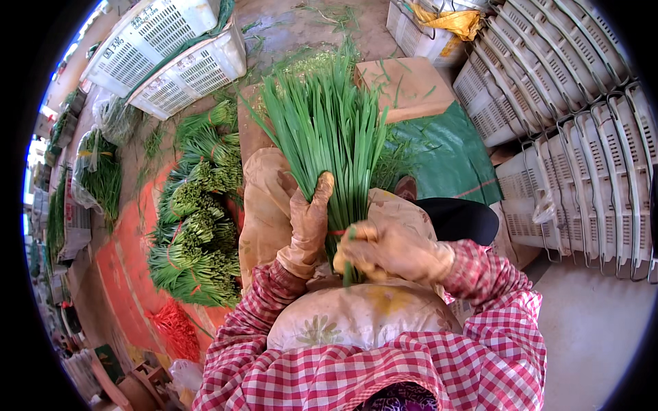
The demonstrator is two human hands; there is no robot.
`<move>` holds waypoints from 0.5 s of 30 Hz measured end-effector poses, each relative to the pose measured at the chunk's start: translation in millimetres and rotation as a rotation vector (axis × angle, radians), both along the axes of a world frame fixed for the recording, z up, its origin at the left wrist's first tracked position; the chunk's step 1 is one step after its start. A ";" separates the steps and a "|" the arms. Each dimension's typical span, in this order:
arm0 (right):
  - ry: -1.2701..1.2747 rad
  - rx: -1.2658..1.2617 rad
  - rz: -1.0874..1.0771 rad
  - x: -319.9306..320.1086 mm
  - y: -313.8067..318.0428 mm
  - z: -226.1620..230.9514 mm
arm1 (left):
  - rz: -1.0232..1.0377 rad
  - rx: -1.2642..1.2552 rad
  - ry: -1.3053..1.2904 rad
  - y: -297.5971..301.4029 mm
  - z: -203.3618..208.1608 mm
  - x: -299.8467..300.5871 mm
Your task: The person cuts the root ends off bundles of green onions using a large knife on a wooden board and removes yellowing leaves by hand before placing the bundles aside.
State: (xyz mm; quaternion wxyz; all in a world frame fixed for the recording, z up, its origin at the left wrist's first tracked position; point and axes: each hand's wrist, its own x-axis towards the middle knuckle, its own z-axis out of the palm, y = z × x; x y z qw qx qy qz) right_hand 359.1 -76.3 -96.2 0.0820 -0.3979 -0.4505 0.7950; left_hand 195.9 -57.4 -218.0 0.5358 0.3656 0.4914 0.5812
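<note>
A thick bunch of garlic chives (332, 130) lies over my lap, its long flat leaves fanning away from me. My gloved left hand (310, 218) is closed round the bunch's left side, with the thumb laid along the leaves. Around the lower part runs a red band (337, 232). Close to that band, my gloved right hand (401, 252) has its fingers pinched on a loose chive leaf (347, 275); this hand is slightly blurred. The cut ends of the bunch are mostly hidden behind the right hand.
Banded chive bundles (199, 250) are piled at my left on an orange-red sheet (130, 253). Red ties (176, 327) lie nearer me. White crates (185, 85) stand far left, with stacked crates (576, 178) at right. A cardboard box (408, 85) and green sheet (452, 161) lie ahead.
</note>
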 end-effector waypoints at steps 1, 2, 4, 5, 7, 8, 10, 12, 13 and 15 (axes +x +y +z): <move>0.158 0.036 0.036 6.7 -3.7 9.3 | -0.018 -0.069 -0.099 -1.9 3.1 -2.4; 0.308 0.065 0.060 18.1 -8.4 20.1 | -0.044 -0.145 -0.206 -5.3 11.3 -0.3; 0.569 0.239 -0.198 41.5 -5.2 17.3 | -0.038 -0.115 -0.297 -7.6 18.6 -4.1; 0.485 0.550 -0.326 56.4 1.6 19.5 | -0.067 -0.089 -0.363 -2.7 22.0 4.4; -0.354 0.742 -0.372 59.3 30.5 14.3 | 0.002 -0.101 -0.532 -1.3 10.4 -5.3; -0.667 0.864 -0.380 56.1 43.4 -6.4 | 0.026 -0.105 -0.622 0.1 6.9 -7.4; -0.489 0.843 -0.285 72.5 50.0 -55.7 | 0.032 -0.122 -0.476 1.5 22.6 4.2; -0.375 0.587 -0.158 45.1 52.2 -54.9 | 0.043 -0.158 -0.244 -1.7 22.7 4.5; -0.193 0.628 -0.229 30.9 55.9 -54.8 | 0.048 -0.154 -0.257 -2.6 24.4 3.1; 0.035 0.632 -0.343 6.9 61.5 -47.8 | -0.032 -0.093 -0.199 -1.8 19.3 -3.4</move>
